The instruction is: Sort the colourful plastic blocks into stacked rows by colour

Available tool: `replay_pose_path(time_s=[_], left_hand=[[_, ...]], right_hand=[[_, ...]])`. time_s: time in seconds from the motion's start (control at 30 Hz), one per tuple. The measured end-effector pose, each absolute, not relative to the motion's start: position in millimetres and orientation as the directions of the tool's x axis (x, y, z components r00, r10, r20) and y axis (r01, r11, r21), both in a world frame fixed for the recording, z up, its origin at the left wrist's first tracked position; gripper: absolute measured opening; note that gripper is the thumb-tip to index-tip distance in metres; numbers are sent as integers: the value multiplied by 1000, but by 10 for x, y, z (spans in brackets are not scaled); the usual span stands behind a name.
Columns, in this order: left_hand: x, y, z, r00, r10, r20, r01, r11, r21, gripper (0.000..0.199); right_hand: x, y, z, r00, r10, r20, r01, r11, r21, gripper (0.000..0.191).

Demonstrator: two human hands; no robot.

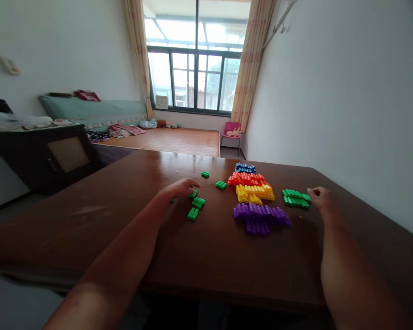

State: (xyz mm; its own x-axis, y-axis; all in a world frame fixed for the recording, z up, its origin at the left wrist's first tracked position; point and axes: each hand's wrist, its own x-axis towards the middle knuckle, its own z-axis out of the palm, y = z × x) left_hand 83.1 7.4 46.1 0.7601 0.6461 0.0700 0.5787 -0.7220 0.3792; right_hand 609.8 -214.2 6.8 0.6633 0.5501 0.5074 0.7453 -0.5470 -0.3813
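Reaching over the left part of the table, my left hand (183, 187) has its fingers stretched out above a small green ribbed block (193, 194). Whether the fingertips touch that block I cannot tell. Close by lie more loose green blocks (198, 202), one partly hidden behind my wrist. My right hand (320, 198) is at the right, its fingers curled together beside the end of two green block rows (296, 198). Its fingertips hide anything small between them. Between my hands are stacked rows of purple blocks (261, 215), yellow blocks (254, 193), red-orange blocks (246, 178) and blue blocks (245, 168).
All the blocks lie on a glossy brown table (117, 197). Two single green pieces (220, 184) sit nearer the middle. Beyond the table are a bed (179, 140), a pink chair (231, 130) and a window. A dark cabinet (37, 153) stands at the left.
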Motion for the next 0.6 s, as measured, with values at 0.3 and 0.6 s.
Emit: replay_pose_path(time_s=[0.3, 0.6], left_hand=[[838, 94, 457, 739, 673, 37, 587, -669, 455, 42], [1423, -390, 529, 728, 540, 422, -69, -554, 829, 35]], right_hand=[[5249, -1885, 340, 478, 579, 661, 878, -283, -387, 37], [3765, -1779, 579, 65, 868, 492, 733, 293, -614, 31]])
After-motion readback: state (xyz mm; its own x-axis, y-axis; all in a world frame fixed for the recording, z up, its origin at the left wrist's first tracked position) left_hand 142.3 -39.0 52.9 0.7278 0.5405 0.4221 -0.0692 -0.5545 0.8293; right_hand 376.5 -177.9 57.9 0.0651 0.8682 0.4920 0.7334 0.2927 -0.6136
